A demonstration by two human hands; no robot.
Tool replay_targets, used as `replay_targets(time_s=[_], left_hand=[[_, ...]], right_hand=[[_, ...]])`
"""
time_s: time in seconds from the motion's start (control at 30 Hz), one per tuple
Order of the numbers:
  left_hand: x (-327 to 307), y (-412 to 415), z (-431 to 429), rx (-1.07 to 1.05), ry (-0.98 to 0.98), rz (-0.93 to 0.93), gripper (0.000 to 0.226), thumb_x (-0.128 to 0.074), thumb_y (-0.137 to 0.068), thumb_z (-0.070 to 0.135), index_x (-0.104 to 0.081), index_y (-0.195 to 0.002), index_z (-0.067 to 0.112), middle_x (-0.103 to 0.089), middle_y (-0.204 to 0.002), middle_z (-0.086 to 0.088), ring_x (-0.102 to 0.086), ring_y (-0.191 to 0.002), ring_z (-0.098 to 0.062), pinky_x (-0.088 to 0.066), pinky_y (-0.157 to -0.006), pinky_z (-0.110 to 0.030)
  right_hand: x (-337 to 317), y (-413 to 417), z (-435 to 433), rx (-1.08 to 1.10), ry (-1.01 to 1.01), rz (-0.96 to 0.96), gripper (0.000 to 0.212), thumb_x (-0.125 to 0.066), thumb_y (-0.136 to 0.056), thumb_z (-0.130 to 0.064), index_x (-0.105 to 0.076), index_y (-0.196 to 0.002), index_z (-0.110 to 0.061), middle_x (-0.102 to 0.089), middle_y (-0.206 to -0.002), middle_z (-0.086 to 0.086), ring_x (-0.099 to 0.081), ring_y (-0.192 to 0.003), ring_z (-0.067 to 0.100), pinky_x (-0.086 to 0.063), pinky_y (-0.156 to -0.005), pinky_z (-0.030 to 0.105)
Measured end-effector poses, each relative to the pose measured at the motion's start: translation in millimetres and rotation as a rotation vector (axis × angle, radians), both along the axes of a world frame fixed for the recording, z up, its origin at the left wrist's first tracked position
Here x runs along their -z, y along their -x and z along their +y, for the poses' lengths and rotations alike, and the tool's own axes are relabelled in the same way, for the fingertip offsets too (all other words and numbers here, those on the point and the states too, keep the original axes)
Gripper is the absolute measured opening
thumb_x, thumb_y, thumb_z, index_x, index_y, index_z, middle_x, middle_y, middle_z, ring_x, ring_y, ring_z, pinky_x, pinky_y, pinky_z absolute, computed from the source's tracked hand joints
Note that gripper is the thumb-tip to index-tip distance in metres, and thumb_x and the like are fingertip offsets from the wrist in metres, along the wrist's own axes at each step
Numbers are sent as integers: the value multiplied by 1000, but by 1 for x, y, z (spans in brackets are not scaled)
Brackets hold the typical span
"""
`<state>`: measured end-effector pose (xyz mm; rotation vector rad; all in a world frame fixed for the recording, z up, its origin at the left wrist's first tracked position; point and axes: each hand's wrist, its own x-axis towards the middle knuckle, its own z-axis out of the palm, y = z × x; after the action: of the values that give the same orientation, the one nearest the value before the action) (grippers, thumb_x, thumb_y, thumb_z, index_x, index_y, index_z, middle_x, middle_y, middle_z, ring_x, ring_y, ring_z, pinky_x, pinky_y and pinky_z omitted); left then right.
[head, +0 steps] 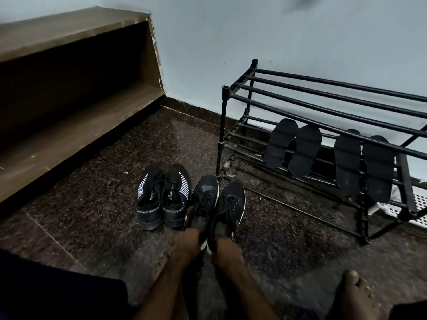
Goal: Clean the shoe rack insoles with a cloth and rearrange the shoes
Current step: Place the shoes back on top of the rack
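Here, arms fwd: left hand [187, 241] grips dark shoe [204, 199] at heel, right hand [227, 252] grips 2nd shoe [230, 207].

Count's in: fours all round!
Two striped sport shoes [175, 192], two plain black shoes [231, 204], four insoles [280, 143], one shoe rack [223, 107], two hands [187, 241].

insoles [300, 153] on rack [335, 98], shoes [191, 197] left on floor [92, 199]

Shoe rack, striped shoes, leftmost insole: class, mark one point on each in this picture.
Shoe rack [222, 116]: head view, on its front left post.
Striped shoes [174, 192]: head view, on the right shoe's laces.
Leftmost insole [280, 143]: head view, on its middle.
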<state>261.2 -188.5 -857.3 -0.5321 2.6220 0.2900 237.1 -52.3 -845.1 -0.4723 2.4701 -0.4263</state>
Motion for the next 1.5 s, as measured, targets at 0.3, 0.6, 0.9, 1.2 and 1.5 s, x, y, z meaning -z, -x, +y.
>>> replay_targets(time_s=[0.3, 0.6, 0.9, 1.2, 1.5], left_hand=[[-55, 3, 16, 45, 101, 92, 36, -56, -94, 39, -60, -120, 15, -63, -127, -8, -59, -119, -29, -46, -94, -36], [-185, -35, 39, -62, 252, 306, 27, -58, -94, 37, -61, -113, 19, -68, -116, -5, -65, -110, -24, -48, -81, -32], [-324, -53, 83, -43, 324, 835, 24, -44, -99, 25, -46, -119, 37, -48, -123, 14, -67, -98, -15, -47, -68, -32], [-420, 57, 136, 445, 349, 1132, 34, -81, -50, 22, -73, -82, 30, -63, -69, 7, -55, -36, -20, -33, -28, -25], [-416, 162, 215, 698, 206, 1056, 60, -90, -26, 17, -76, -84, 29, -68, -66, 10, -53, -32, -18, -31, -29, -22]], right_hand=[[-51, 11, 10, -48, -17, 113, 34, -65, -88, -22, -60, -117, -3, -62, -123, 19, -60, -113, 36, -47, -91, 38], [-179, -4, 24, -174, 16, 383, 35, -74, -80, -20, -63, -110, -4, -65, -113, 21, -63, -107, 39, -51, -85, 38], [-320, -4, 68, -206, 158, 841, 24, -60, -88, -16, -58, -111, -22, -65, -114, 6, -65, -100, 33, -50, -76, 38], [-414, 76, 163, -170, -63, 1197, 41, -86, -41, -32, -66, -77, -27, -59, -68, -8, -52, -32, 13, -11, -39, 24], [-402, 150, 248, 93, -170, 1078, 54, -90, -23, -28, -62, -69, -31, -54, -64, -10, -50, -33, 11, -14, -39, 23]])
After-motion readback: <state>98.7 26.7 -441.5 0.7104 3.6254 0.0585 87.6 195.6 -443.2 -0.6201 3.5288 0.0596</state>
